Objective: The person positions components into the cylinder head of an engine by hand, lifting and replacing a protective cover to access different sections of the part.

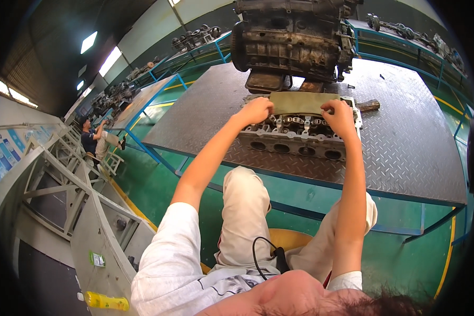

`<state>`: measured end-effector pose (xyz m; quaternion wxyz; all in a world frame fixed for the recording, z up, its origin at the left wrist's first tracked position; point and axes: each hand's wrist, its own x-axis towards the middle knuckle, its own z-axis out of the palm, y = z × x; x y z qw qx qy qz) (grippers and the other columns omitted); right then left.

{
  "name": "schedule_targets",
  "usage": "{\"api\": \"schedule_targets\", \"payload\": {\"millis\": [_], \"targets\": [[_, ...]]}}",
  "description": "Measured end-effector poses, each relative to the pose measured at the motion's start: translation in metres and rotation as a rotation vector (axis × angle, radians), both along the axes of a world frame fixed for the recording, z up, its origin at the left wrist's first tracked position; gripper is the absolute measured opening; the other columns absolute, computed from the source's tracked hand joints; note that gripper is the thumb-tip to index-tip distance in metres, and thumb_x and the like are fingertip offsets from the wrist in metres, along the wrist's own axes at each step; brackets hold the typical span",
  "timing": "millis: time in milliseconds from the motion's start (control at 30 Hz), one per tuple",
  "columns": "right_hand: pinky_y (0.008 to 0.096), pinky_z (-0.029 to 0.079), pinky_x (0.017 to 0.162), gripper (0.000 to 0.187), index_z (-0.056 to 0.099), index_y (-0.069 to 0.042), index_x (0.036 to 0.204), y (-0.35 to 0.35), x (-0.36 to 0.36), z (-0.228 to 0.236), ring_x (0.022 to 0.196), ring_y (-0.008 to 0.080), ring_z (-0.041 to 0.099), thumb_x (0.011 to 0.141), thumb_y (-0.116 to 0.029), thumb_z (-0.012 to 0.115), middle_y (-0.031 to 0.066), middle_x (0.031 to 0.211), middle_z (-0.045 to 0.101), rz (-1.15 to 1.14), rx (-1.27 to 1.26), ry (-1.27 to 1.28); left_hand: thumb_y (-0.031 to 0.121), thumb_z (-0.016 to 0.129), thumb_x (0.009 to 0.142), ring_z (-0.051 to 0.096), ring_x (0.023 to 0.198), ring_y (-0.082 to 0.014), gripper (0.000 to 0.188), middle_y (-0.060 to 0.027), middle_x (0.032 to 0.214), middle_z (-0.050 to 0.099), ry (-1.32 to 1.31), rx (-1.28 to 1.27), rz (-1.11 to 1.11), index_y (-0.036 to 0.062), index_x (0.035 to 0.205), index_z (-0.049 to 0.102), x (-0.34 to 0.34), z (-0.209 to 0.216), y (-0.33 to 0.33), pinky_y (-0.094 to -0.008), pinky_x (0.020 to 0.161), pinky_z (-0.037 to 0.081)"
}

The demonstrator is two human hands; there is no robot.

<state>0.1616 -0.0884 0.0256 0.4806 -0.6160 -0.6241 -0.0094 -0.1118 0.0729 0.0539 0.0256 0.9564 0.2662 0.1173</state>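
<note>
A metal engine cylinder head [284, 142] lies on the steel-topped table, with a row of round ports on its near side and valve parts showing on top. Across its far part stretches a flat olive-green sheet [300, 103], which looks like cloth. My left hand [256, 110] pinches the sheet's left end between thumb and fingers. At the right end, my right hand [340, 117] grips the sheet's near corner with bent fingers. The sheet hides what lies under it on the head.
Behind the head, a large dark engine block [292, 45] stands on the table [400, 126]. A short wooden block [369, 106] lies to the right. A yellow bottle [106, 301] rests at lower left. Another person [92, 138] sits far left, beside another workbench [142, 100].
</note>
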Motion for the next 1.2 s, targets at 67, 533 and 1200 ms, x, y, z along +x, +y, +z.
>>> {"api": "schedule_targets", "payload": {"millis": [67,533,1200], "targets": [[0.0396,0.041,0.087,0.014,0.070,-0.008,0.090,-0.006,0.003,0.002,0.094,0.0261,0.059,0.077,-0.013,0.067,0.0053,0.088,0.069,-0.019,-0.003,0.026,-0.002,0.043,0.073,0.056,0.095,-0.0334,0.031,-0.0153,0.088,0.061,0.039,0.006,-0.034,0.0019,0.092,0.068,-0.010,0.007,0.007,-0.0409,0.087,0.045],[0.0404,0.045,0.080,0.016,0.075,-0.017,0.082,-0.031,0.046,0.001,0.089,0.0269,0.064,0.066,-0.012,0.072,0.0036,0.082,0.071,-0.186,-0.327,-0.132,0.017,0.061,0.078,0.067,0.085,-0.0294,0.027,-0.0172,0.092,0.070,0.065,-0.202,0.093,0.0004,0.098,0.068,-0.042,0.012,0.006,-0.0363,0.079,0.052],[0.0381,0.052,0.083,0.025,0.075,-0.013,0.090,-0.031,0.048,-0.012,0.092,0.0297,0.065,0.066,-0.013,0.078,0.0077,0.091,0.072,-0.267,-0.395,-0.304,0.018,0.063,0.080,0.061,0.080,-0.0265,0.027,-0.0143,0.085,0.063,0.024,-0.108,-0.050,-0.0017,0.098,0.066,0.007,0.013,-0.024,-0.0366,0.073,0.049]]}}
